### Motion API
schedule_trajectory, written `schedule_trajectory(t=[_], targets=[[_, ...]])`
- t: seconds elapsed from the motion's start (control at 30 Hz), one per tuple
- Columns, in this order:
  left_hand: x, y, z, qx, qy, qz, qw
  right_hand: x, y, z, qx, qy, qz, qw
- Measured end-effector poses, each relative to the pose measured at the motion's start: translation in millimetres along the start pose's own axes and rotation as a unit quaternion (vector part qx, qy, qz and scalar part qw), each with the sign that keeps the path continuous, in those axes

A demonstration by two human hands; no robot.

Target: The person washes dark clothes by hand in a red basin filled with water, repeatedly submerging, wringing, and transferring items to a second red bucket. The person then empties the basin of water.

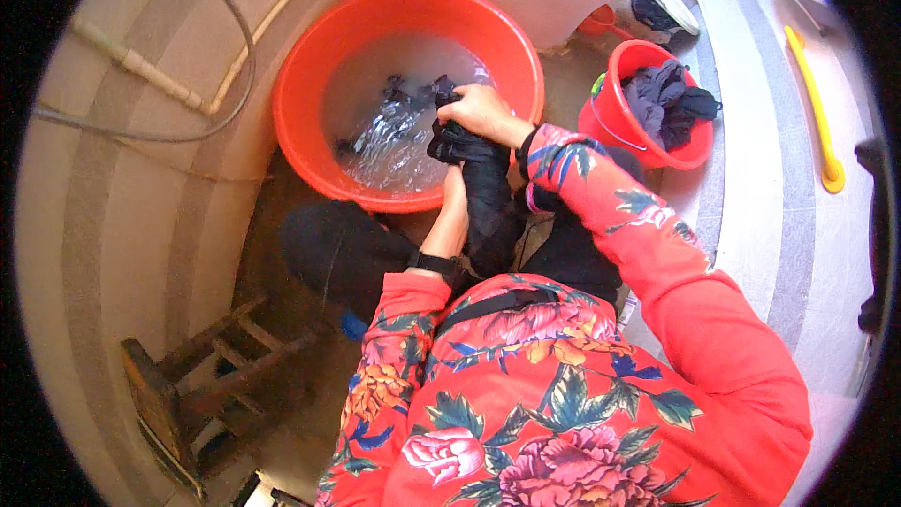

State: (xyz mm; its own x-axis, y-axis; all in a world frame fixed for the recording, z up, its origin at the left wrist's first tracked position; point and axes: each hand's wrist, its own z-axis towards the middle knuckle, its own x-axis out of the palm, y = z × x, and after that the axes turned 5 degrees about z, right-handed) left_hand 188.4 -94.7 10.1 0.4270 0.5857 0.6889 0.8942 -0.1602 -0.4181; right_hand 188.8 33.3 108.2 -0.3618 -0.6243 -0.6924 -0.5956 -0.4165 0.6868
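Note:
A large red plastic basin (303, 105) holds cloudy water with dark cloth partly under the surface. Over its near right rim hangs a wet black garment (486, 197), which trails back toward my lap. My right hand (479, 111) grips the upper end of the garment above the water. Lower down, my left hand (455, 186) is against the garment's left side, with its fingers hidden behind the cloth; whether they grip it I cannot see.
Right of the basin, a red bucket (612, 123) holds dark clothes (662, 102). A wooden stool (211, 380) lies on its side at lower left. A grey hose (246, 77) loops beside pipes (162, 77) along the left wall. A yellow handle (813, 109) is at the right wall.

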Motion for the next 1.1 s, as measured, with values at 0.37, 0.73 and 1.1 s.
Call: schedule_trajectory(t=[0.37,0.73,1.1], targets=[[66.5,-26.0,-65.6,-0.009,0.025,0.101,0.994,-23.4,-60.9,-16.5,-0.016,-0.094,0.301,0.949],[90.2,-45.5,-90.5,0.027,0.08,0.235,0.968,-75.4,-7.9,-29.3,-0.075,-0.015,0.171,0.982],[60.9,-22.9,-52.7,0.109,-0.057,0.522,0.844,-43.6,19.3,-33.5,-0.033,0.085,-0.185,0.978]])
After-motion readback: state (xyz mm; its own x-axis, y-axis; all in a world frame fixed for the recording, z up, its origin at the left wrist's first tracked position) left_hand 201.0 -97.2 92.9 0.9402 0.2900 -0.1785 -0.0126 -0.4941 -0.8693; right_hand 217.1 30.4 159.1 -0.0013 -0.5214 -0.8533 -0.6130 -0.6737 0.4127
